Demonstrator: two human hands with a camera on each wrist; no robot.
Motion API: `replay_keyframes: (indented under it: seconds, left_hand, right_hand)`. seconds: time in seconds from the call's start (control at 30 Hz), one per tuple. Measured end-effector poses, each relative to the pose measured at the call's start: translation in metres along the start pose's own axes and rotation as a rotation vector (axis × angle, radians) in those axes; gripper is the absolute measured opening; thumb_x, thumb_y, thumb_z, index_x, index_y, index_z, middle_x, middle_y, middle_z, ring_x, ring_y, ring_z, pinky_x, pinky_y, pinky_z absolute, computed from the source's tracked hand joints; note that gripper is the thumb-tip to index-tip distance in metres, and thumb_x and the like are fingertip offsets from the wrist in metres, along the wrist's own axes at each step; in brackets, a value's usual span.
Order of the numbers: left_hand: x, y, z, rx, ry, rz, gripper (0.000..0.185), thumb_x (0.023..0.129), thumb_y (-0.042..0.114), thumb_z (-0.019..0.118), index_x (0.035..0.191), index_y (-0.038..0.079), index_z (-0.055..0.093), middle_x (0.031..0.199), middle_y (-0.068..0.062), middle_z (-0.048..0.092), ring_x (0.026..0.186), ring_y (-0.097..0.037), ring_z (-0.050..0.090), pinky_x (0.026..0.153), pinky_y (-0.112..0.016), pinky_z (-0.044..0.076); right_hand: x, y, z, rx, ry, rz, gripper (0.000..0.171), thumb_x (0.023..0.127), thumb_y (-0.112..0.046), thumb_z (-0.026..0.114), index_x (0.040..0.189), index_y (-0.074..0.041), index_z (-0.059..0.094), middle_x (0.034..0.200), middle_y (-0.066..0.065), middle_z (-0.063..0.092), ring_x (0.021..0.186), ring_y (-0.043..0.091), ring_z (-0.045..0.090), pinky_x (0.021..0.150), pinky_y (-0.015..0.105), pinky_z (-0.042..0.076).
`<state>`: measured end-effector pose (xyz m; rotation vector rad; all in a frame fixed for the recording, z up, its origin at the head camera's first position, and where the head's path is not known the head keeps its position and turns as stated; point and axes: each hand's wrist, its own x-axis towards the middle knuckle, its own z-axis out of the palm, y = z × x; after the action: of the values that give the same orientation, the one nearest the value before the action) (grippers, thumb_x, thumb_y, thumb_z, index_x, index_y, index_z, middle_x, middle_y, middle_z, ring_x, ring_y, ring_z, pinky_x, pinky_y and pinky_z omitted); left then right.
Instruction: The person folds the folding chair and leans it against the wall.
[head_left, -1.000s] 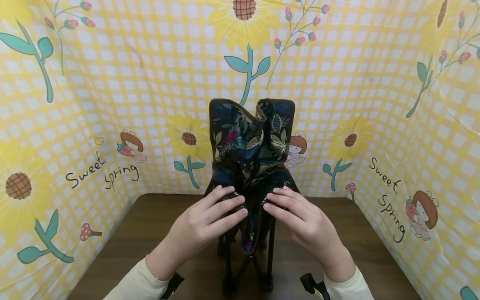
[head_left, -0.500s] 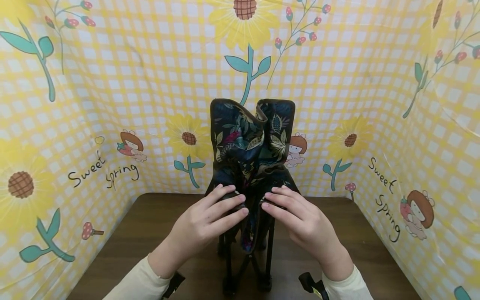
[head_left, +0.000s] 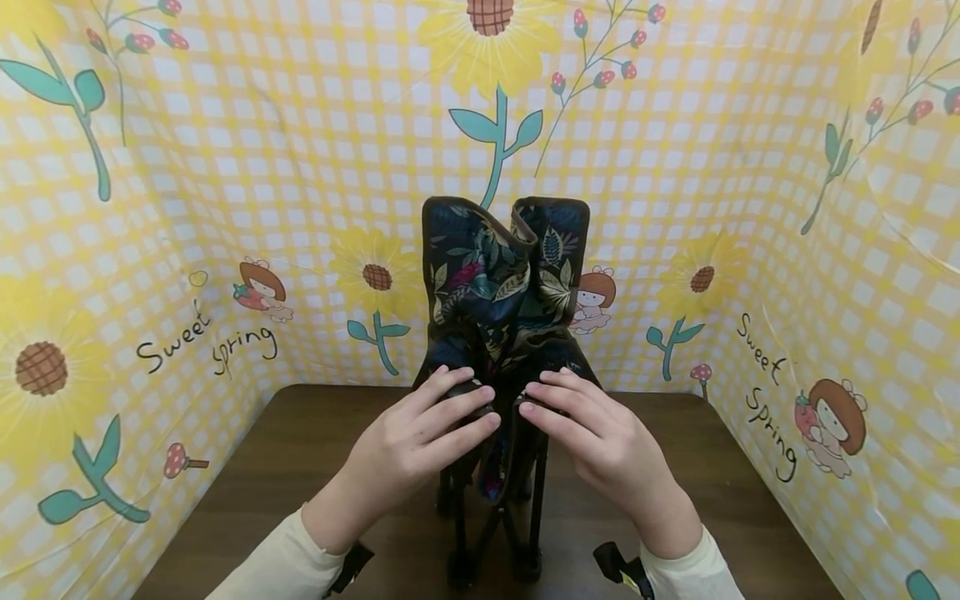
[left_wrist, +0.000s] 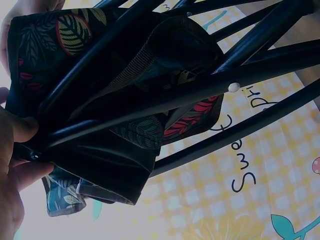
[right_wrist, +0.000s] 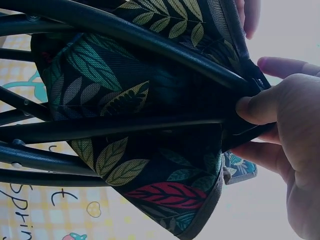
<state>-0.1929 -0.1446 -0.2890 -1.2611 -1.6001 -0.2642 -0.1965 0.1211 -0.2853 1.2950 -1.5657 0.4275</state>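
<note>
2 legible "Sweet spring" prints (head_left: 176,343) on the yellow-checked cloth (head_left: 315,158). Folding chair (head_left: 480,283) — dark leaf-patterned fabric, black tubular legs (head_left: 537,508) — stands partly folded on the brown wood-grain table (head_left: 281,450). Left hand (head_left: 405,442) and right hand (head_left: 611,442) each grip a near seat corner, thumbs underneath, fingers over.

- Gripping folding chair (head_left: 480,300) at its near end: left hand (head_left: 408,442) on its left side, right hand (head_left: 615,437) on its right.
- Showing dark leaf-print fabric (head_left: 551,283), creased mid-width, at the chair's upper part.
- With black legs (head_left: 537,504) close together at the chair's bottom.
- With brown table (head_left: 300,467) beneath the chair.
- With yellow checked cloth (head_left: 300,183) behind the chair and to both sides.
</note>
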Motion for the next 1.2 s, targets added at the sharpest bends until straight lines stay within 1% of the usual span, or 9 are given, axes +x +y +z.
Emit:
replay_keyframes:
  seconds: [0.4,0.77,1.2]
  left_hand:
    - [0.0019,-0.0002,0.0017,0.008,0.01,0.002,0.03,0.106,-0.001,0.05,0.121,0.009,0.074,0.128,-0.013,0.07,0.117,-0.04,0.067,0.09,-0.057,0.059]
    - [0.0033,-0.0001,0.003,0.013,0.001,0.002,0.031,0.106,-0.001,0.05,0.123,0.01,0.073,0.13,-0.012,0.069,0.121,-0.039,0.065,0.091,-0.057,0.059]
    - [0.0064,-0.0004,0.0026,0.017,0.002,0.012,0.03,0.106,0.0,0.05,0.123,0.009,0.073,0.129,-0.013,0.07,0.118,-0.04,0.066,0.09,-0.057,0.059]
  right_hand:
    - [0.0026,0.0006,0.0008,-0.003,0.007,0.0,0.029,0.105,0.005,0.049,0.119,-0.001,0.073,0.116,0.018,0.072,0.105,0.039,0.07,0.097,0.049,0.058]
    - [0.0032,0.0013,0.0017,-0.006,0.009,-0.006,0.029,0.104,0.005,0.049,0.12,-0.002,0.073,0.117,0.018,0.071,0.106,0.04,0.07,0.098,0.049,0.057]
    - [0.0055,0.0022,0.0022,0.004,0.008,-0.005,0.029,0.104,0.006,0.049,0.121,-0.001,0.072,0.117,0.019,0.071,0.106,0.04,0.07,0.098,0.049,0.057]
